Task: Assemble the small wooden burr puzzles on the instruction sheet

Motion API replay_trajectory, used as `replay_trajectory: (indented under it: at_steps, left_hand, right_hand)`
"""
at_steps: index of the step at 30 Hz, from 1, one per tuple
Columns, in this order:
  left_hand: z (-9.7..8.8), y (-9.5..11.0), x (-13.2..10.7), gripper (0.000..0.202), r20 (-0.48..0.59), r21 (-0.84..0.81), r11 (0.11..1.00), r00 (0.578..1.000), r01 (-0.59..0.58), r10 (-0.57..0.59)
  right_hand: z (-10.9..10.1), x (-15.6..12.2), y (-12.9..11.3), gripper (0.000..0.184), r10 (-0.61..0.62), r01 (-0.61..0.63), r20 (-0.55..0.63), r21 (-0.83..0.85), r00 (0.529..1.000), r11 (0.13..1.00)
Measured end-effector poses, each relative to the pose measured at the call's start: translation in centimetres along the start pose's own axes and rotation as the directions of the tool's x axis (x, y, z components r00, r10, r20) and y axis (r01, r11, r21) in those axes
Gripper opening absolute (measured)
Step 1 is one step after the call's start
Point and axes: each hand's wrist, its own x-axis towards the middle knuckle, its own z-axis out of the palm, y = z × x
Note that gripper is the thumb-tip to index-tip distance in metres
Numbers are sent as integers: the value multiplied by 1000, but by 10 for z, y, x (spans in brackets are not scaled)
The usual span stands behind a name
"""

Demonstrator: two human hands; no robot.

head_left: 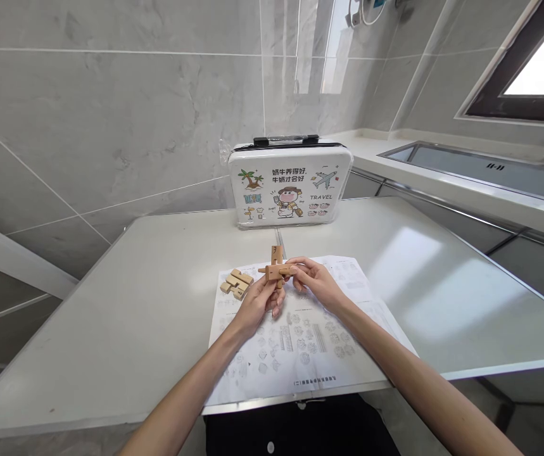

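Several interlocked wooden puzzle pieces form a cross shape between my hands, above a printed paper sheet. One notched piece stands up from the cross with a dark mark near its top. My left hand is closed around the lower left of this assembly. At its right side, my right hand pinches a protruding piece between thumb and fingers. Just left of my left hand lie several loose notched wooden pieces, close together on the sheet's upper left corner, one with a dark mark.
A white cartoon-printed case in clear plastic stands at the back of the white folding table, near the tiled wall. To the right is a counter with a sink. Dark-clothed legs are below the table's front edge.
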Motion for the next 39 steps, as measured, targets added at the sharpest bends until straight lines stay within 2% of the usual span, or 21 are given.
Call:
replay_trajectory:
  at_steps: [7, 10, 17, 22, 27, 31, 33, 35, 37, 39]
  left_hand:
    - [-1, 0, -6, 35, 178, 90, 996, 983, 26, -42]
    - [0, 0, -8, 37, 207, 106, 994, 977, 31, -52]
    - [3, -2, -7, 41, 183, 147, 988, 981, 44, -71]
    - [3, -5, -6, 40, 176, 120, 991, 982, 50, -71]
    - [4, -8, -3, 43, 100, 120, 992, 994, 41, -53]
    - [6, -7, -3, 45, 71, 125, 991, 996, 45, -54]
    - [6, -6, -3, 47, 67, 127, 991, 996, 50, -59]
    - [6, -5, -4, 48, 57, 130, 990, 996, 54, -62]
    - [6, -4, -4, 47, 52, 140, 989, 997, 54, -62]
    - [6, -4, -5, 47, 53, 148, 988, 997, 51, -59]
  right_hand:
    - [-1, -1, -5, 45, 61, -59, 33, -42, 998, 997]
    - [-1, -1, -4, 43, 69, -68, 35, -19, 997, 997]
    - [-2, 1, 2, 42, 73, -72, -8, 105, 997, 992]
    - [-1, 1, 1, 45, 89, -84, -32, 126, 996, 988]
    - [0, 2, 2, 46, 86, -78, -68, 122, 994, 989]
    - [-8, 6, 5, 47, 31, -17, -181, 79, 983, 997]
    - [-16, 8, 5, 47, -31, 22, -289, -37, 957, 999]
    - [-26, 9, 3, 47, -136, 49, -402, -219, 906, 974]
    - [-38, 10, 0, 47, -274, 50, -487, -424, 829, 904]
    - [-50, 10, -2, 46, -387, -6, -535, -592, 751, 806]
